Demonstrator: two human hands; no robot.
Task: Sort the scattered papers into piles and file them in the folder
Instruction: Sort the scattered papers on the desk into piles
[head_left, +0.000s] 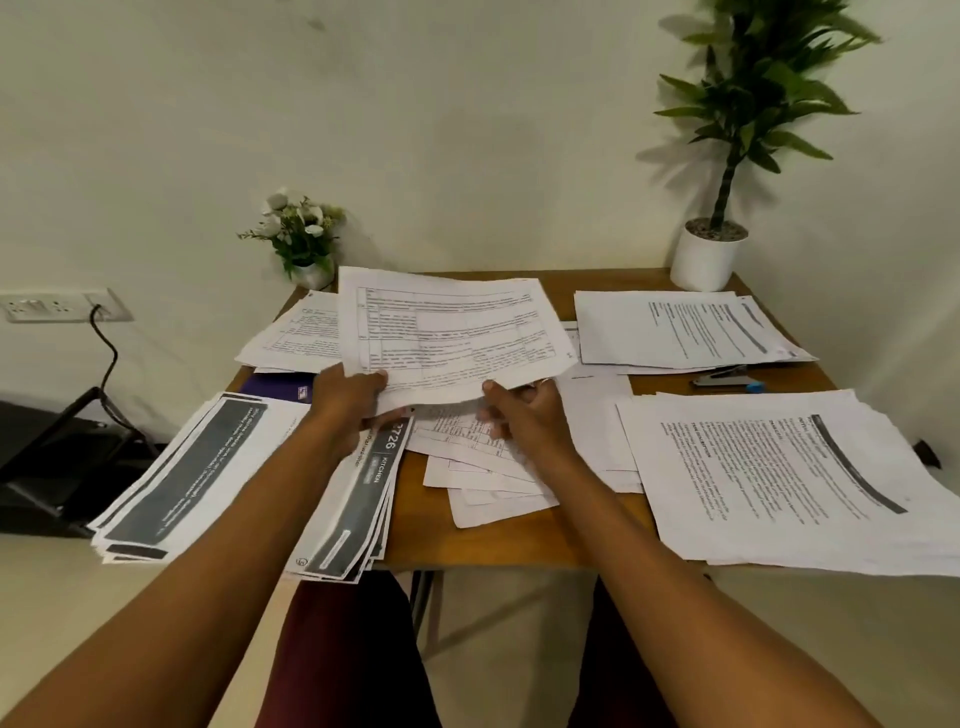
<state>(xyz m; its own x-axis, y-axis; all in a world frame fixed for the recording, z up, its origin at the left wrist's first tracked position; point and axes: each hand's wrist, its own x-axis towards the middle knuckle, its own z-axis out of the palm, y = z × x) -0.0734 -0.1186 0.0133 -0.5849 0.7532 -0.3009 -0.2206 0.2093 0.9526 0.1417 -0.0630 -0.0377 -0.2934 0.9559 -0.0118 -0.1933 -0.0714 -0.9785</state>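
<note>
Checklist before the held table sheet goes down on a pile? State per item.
1. Grip: left hand and right hand both hold the table sheet by its near edge: ok.
2. Matching pile in view: table-printed pile at far left, partly behind the sheet: ok.
3. Centre sorted: loose sheets lie fanned under the hands: not ok.
4. Folder reachable: purple folder mostly covered by papers: not ok.
5. Dark-banner pile stable: it overhangs the table edge: not ok.
6. One sheet in hand or several: cannot tell.
</note>
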